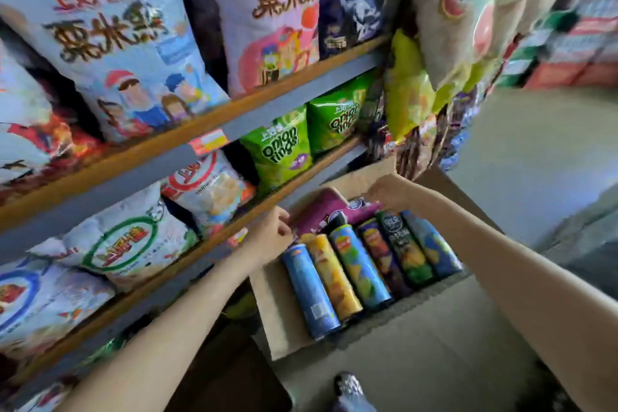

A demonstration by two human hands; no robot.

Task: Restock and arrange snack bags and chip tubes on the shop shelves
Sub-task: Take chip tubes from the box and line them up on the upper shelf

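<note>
both hands (389, 192) grip a purple bag (326, 211) below "onion rings" bags (279, 150).

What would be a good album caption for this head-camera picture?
Both hands, left hand and right hand, grip a purple snack bag above chip tubes in a cardboard box.

one head-worn view looks steeply down, close over the box (287, 321), shelves (174, 157) rising at left.
</note>
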